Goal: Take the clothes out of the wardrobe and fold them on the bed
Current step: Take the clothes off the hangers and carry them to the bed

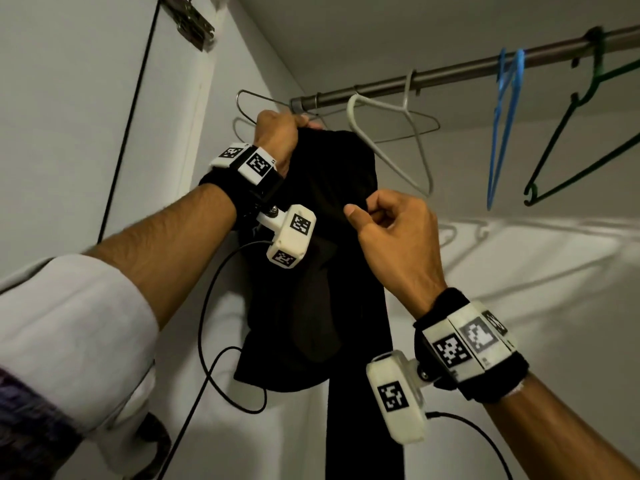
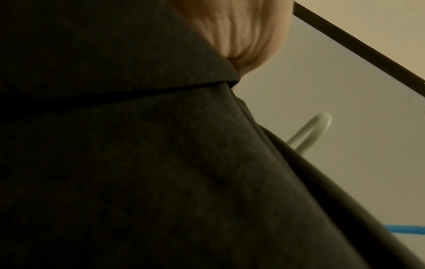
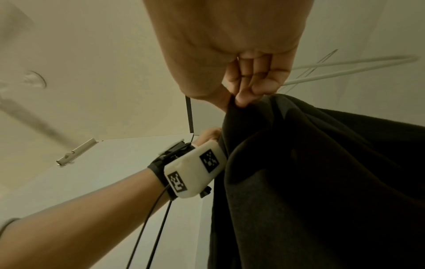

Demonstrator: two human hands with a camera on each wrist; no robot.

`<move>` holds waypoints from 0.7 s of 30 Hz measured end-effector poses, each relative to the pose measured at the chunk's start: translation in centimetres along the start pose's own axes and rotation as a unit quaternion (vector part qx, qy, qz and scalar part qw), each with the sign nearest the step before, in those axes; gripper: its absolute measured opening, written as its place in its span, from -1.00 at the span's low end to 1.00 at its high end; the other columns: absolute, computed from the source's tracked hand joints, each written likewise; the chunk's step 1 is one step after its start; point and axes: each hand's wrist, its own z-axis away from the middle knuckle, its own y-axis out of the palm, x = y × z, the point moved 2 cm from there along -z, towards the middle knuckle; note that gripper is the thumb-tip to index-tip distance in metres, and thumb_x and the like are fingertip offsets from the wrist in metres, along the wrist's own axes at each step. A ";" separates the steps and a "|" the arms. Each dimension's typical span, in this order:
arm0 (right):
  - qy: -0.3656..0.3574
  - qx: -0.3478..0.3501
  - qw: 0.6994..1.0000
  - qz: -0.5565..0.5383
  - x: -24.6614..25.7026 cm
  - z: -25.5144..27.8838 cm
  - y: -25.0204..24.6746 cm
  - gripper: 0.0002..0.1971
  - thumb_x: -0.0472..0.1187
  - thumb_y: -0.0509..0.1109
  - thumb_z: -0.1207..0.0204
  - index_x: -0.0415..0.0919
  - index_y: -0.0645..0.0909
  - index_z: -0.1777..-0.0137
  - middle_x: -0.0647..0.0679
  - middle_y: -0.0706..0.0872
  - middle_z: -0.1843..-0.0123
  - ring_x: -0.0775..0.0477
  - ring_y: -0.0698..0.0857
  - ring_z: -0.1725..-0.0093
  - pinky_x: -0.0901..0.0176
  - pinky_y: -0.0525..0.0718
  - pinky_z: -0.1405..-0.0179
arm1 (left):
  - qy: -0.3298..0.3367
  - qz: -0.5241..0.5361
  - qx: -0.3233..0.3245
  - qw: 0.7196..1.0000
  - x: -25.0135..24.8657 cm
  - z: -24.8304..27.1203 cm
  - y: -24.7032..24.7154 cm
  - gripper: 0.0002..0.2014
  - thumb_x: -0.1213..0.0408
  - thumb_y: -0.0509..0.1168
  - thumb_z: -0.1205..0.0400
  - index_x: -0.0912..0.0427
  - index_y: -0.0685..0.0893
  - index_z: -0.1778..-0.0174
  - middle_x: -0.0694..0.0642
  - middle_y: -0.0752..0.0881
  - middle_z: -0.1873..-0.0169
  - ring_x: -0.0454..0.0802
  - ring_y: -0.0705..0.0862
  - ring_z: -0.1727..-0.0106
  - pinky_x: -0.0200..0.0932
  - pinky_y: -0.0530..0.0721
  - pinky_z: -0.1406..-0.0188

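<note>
While the black garment (image 1: 332, 258) hangs long and vertical under the rail (image 1: 450, 74) in the head view, our left hand (image 1: 277, 140) grips its top and our right hand (image 1: 384, 230) pinches an edge lower. The left wrist view shows mostly dark cloth. In the right wrist view, our fingertips (image 3: 243, 101) pinch the fabric.
</note>
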 end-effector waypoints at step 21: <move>0.100 0.007 0.987 -0.125 -3.8 1.0 -2.4 -0.54 0.12 0.35 -0.68 -0.33 0.70 0.16 -0.22 0.77 0.22 -0.13 0.72 0.24 -0.13 0.66 0.16 | 0.007 -0.098 -0.015 0.995 -1.2 0.1 0.6 -0.88 0.42 0.39 -0.63 0.21 0.82 0.17 0.00 0.80 0.47 -0.08 0.83 0.28 -0.24 0.82 0.11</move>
